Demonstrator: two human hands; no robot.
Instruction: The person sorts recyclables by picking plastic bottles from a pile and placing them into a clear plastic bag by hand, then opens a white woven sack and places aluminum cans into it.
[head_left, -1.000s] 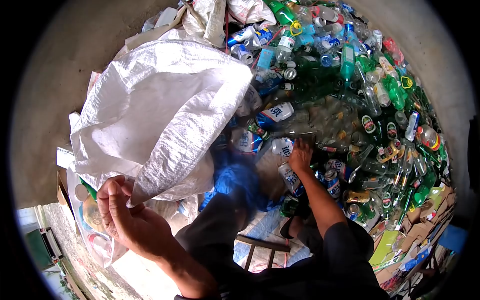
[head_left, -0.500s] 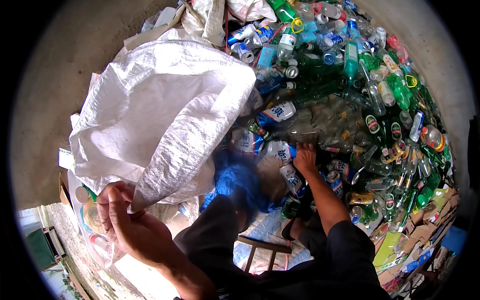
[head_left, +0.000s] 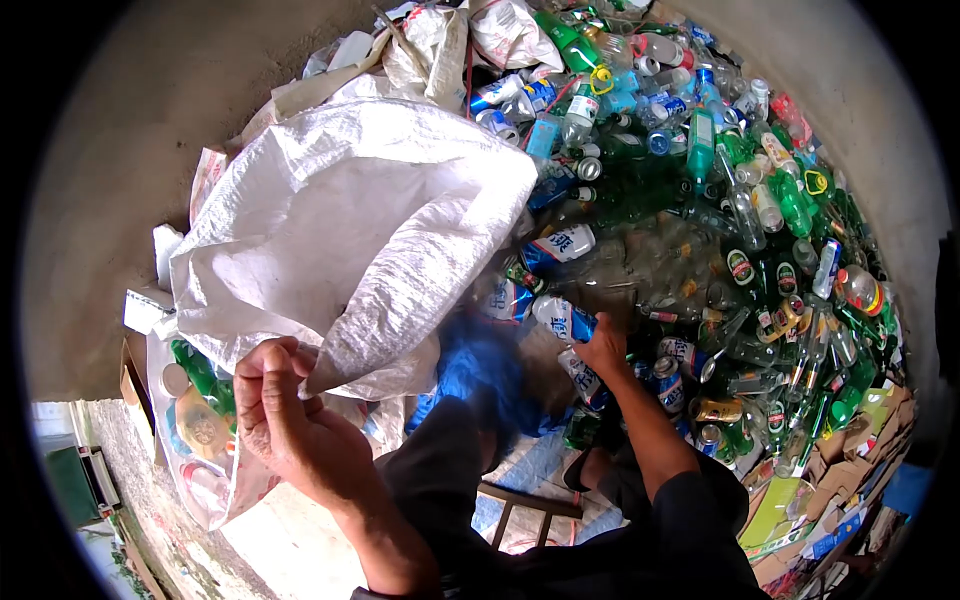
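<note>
My left hand [head_left: 290, 415] pinches the lower edge of a large white woven sack [head_left: 410, 290], whose wide mouth gapes toward me. Low in the pile, my right hand [head_left: 602, 348] has its fingers round the end of a blue and white can [head_left: 563, 318]. Another blue and white can [head_left: 584, 380] lies just below that hand, and one more [head_left: 558, 248] lies above it. A blurred blue bag [head_left: 475, 365] sits between the sack and the cans.
Green bottles [head_left: 700, 145], clear bottles and cans heap up at the right, against a curved wall [head_left: 870, 110]. Flattened cardboard [head_left: 850, 455] lies lower right. A clear bag of containers [head_left: 205, 440] stands lower left. A wooden stool frame [head_left: 530, 500] shows near my legs.
My right hand has turned and closed on the can, which has tilted. My left hand and the sack's edge appear further right in view.
</note>
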